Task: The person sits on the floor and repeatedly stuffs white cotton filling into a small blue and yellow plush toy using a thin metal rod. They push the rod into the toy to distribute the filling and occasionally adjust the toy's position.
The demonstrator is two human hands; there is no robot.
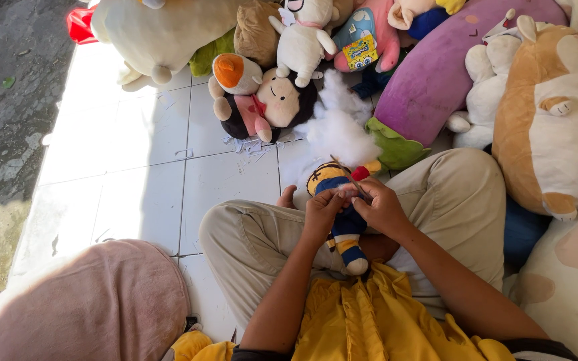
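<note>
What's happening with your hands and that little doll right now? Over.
Both hands, left hand and right hand, gripping small blue-and-yellow doll over lap. Right fingers hold thin stick. White stuffing ahead; nothing blocking.

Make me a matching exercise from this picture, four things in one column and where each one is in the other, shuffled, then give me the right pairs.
Things:
1. small blue and yellow doll
2. white stuffing
3. purple eggplant pillow
4. pink cushion

Places:
A. bottom left, on the floor
B. between the left hand and right hand
C. top right, among the plush toys
D. on the tiles beyond the doll

Pairs: 1-B, 2-D, 3-C, 4-A
</note>
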